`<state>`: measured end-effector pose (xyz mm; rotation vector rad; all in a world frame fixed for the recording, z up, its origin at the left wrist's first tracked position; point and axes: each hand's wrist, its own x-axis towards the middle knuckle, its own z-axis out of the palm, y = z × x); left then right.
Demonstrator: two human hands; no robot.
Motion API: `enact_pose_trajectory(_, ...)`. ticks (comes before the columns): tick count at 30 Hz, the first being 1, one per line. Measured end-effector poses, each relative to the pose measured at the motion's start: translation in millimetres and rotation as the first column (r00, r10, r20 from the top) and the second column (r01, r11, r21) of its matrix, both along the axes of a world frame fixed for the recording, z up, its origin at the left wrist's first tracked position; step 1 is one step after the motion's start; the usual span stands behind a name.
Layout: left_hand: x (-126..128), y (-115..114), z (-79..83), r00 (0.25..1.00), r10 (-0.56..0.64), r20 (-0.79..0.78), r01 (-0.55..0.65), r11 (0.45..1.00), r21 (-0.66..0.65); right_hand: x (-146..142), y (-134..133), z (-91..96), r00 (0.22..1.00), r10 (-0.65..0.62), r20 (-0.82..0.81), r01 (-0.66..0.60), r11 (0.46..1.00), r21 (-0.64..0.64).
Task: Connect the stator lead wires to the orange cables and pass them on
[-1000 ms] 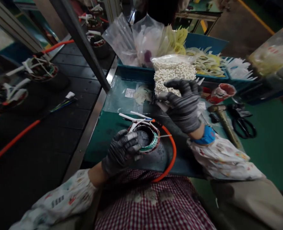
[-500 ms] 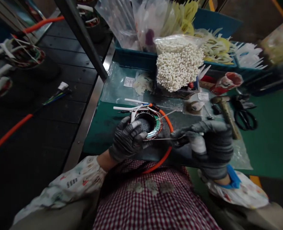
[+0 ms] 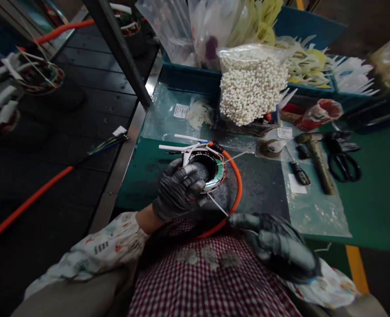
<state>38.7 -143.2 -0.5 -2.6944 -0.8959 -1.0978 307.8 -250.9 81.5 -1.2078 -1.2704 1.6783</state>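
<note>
A round motor stator (image 3: 211,169) with copper windings, white sleeved leads and an orange cable (image 3: 237,189) lies on the dark mat near the table's front edge. My left hand (image 3: 179,190), in a grey glove, is closed on the stator's near left rim. My right hand (image 3: 276,246), also gloved, is low by my checked apron, fingers pinched on a thin white tie (image 3: 217,204) that runs from the stator down to it.
Behind the stator stand a bag of white beads (image 3: 252,86) and blue bins (image 3: 188,79) with plastic bags and yellow strips. A hammer (image 3: 317,156), scissors (image 3: 343,158) and a small screwdriver (image 3: 297,171) lie to the right. A black conveyor (image 3: 66,132) carries other stators on the left.
My right hand came back from the bead bag to the stator, then pulled the thin white tie down toward my lap. The left hand kept its hold on the stator.
</note>
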Motion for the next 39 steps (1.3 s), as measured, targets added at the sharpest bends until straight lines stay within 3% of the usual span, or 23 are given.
enact_pose_trajectory(3, -0.4, 1.8, 5.1, 1.0, -0.008, 0.009, 0.008, 1.0, 0.01, -10.8, 7.9, -11.7, 0.994, -0.003, 0.108, -0.024, 0.969, 0.247)
enact_pose_trajectory(6, -2.6, 6.4, 12.3, 0.999, -0.047, -0.019, 0.047, 0.999, 0.015, -28.9, 31.7, -30.8, 0.946, -0.177, 0.272, -0.013, 0.818, 0.575)
enact_pose_trajectory(9, -4.3, 11.7, 17.0, 0.995, -0.099, -0.013, 0.099, 0.995, 0.001, -38.9, 60.1, -43.9, 0.873, -0.312, 0.374, -0.036, 0.724, 0.689)
enact_pose_trajectory(13, -3.5, 15.3, 16.3, 0.993, -0.114, 0.034, 0.113, 0.993, 0.015, -41.8, 84.2, -43.9, 0.791, -0.345, 0.505, -0.142, 0.699, 0.7)
enact_pose_trajectory(16, -3.2, 15.4, 13.9, 0.992, -0.115, 0.049, 0.115, 0.993, 0.009, -45.4, 92.8, -37.6, 0.826, -0.293, 0.482, -0.146, 0.714, 0.685)
enact_pose_trajectory(20, -3.9, 14.8, 12.8, 0.992, -0.127, 0.028, 0.128, 0.992, -0.025, -44.0, 101.7, -24.0, 0.952, -0.207, 0.227, 0.06, 0.85, 0.523)
enact_pose_trajectory(23, -3.8, 14.7, 13.0, 0.99, -0.135, 0.042, 0.136, 0.99, -0.027, -36.3, 105.5, -16.9, 0.991, -0.042, 0.131, -0.015, 0.913, 0.407)
enact_pose_trajectory(25, -3.3, 14.9, 13.5, 0.989, -0.133, 0.058, 0.135, 0.991, -0.025, -31.8, 105.5, -17.2, 0.993, -0.007, 0.117, -0.043, 0.906, 0.42)
enact_pose_trajectory(30, -2.8, 15.6, 15.7, 0.992, -0.122, 0.042, 0.123, 0.992, -0.011, -29.1, 102.7, -24.6, 0.988, -0.076, 0.137, 0.004, 0.888, 0.461)
enact_pose_trajectory(33, -2.6, 15.8, 16.4, 0.994, -0.105, 0.033, 0.105, 0.994, 0.012, -28.1, 101.4, -27.3, 0.991, -0.025, 0.128, -0.041, 0.873, 0.486)
enact_pose_trajectory(37, -1.9, 14.7, 14.3, 0.993, -0.106, 0.05, 0.106, 0.994, -0.003, -25.1, 94.5, -36.3, 0.981, 0.083, 0.175, -0.177, 0.749, 0.638)
enact_pose_trajectory(39, -1.6, 13.6, 11.6, 0.992, -0.118, 0.054, 0.119, 0.993, -0.017, -25.6, 87.2, -44.5, 0.972, 0.08, 0.222, -0.206, 0.748, 0.631)
